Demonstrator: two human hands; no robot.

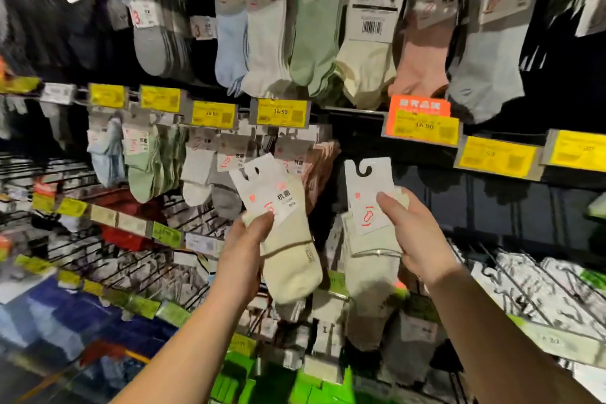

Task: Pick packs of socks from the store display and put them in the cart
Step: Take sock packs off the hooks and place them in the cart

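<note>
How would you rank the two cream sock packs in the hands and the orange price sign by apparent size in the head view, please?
1-2. Left hand's cream pack and right hand's cream pack: alike, unranked.
3. Orange price sign, farther away, so unsure.

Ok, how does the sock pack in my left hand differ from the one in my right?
The left pack tilts, its card leaning left; the right pack hangs upright. The left card shows printed characters; the right card shows only a red foot mark. Both are pale cream socks with white hook cards, each pinched by a thumb.
</note>
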